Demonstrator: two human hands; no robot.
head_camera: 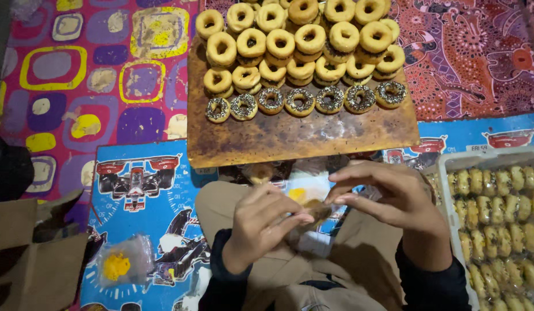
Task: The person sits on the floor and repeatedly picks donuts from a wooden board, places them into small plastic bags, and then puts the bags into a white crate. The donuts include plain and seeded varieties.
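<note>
My left hand (261, 222) and right hand (393, 201) pinch a doughnut in clear plastic wrap (313, 214) between them; beyond my fingers, a wooden board (290, 135) carries doughnuts (301, 43).

Both hands meet over the lap, dark sleeves at wrists. Left hand (261, 224) fingers curled, pinching. Right hand (393, 198) arched, fingertips pinched inward.

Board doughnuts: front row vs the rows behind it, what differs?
The front row has dark glaze with pale sprinkles; the back rows are plain golden with no topping. The front row lies flat in a single line on the board; the back rows are stacked, overlapping each other. The front row is a handful; the back rows hold far more. Both are ring doughnuts of similar size, on the same board.
</note>
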